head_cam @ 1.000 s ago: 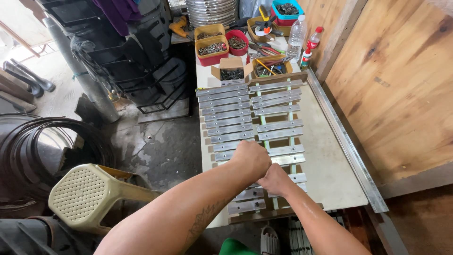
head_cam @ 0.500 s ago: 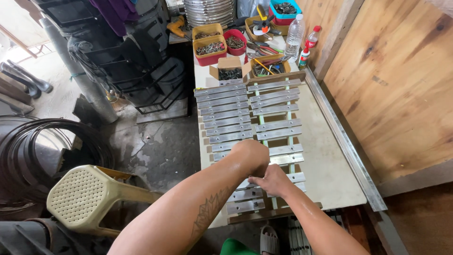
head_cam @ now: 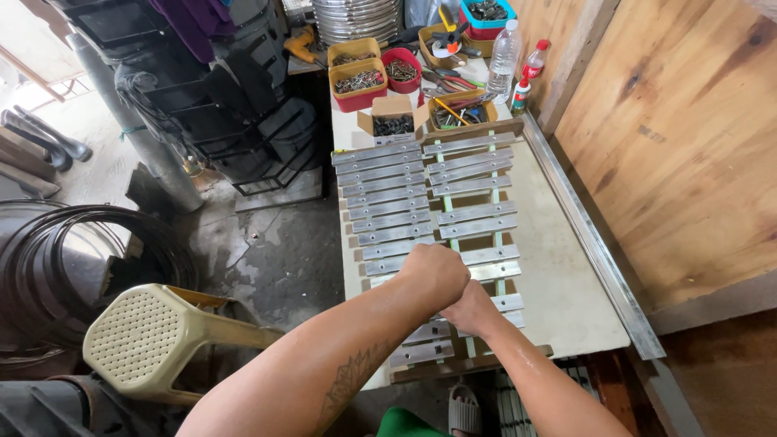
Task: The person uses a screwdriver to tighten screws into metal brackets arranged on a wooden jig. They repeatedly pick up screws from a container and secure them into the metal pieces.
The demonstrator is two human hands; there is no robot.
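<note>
Both hands are working two columns of metal slats (head_cam: 453,217) on the desk (head_cam: 558,283): left hand (head_cam: 437,271) clenched into a fist, right hand (head_cam: 469,311) tucked beneath, grip hidden.

A yellow plastic stool (head_cam: 154,340) stands on the concrete floor (head_cam: 267,251) left of the tabletop (head_cam: 558,291). Coiled black hose (head_cam: 73,259) lies further left. At the tabletop's far end: a red bowl (head_cam: 402,71) and a yellow tray (head_cam: 358,84) of fasteners, an open cardboard box (head_cam: 394,123), a clear plastic bottle (head_cam: 503,50). Plywood panels (head_cam: 680,137) line the right side.
</note>
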